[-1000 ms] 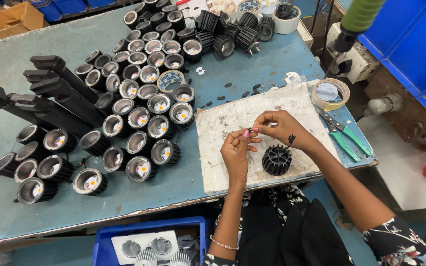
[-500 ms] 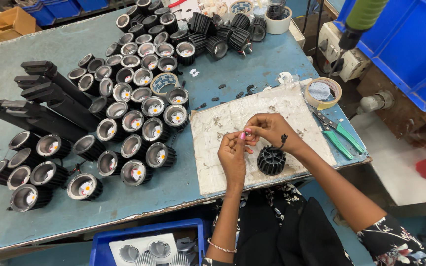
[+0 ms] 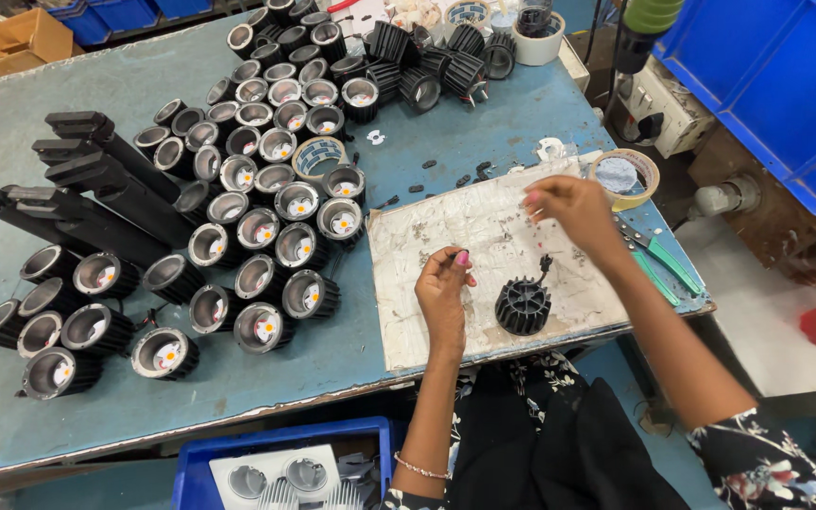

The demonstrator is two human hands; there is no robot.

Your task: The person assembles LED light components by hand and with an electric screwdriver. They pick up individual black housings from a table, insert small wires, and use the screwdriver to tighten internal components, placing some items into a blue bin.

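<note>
A big blue-grey desk [image 3: 125, 85] fills the room in front of me. Many round black lamp cups with shiny insides [image 3: 276, 203] stand close together on it. Long black bars [image 3: 96, 194] lie to one side of them. A roll of tape [image 3: 318, 156] sits among the cups. More ribbed black pieces [image 3: 436, 66] wait at the far edge. Green-handled pliers [image 3: 654, 255] lie near a second tape roll [image 3: 625, 178]. A brown cardboard box [image 3: 16, 42] sits in the far corner. Blue plastic bins [image 3: 767, 85] stand beside the desk.
</note>
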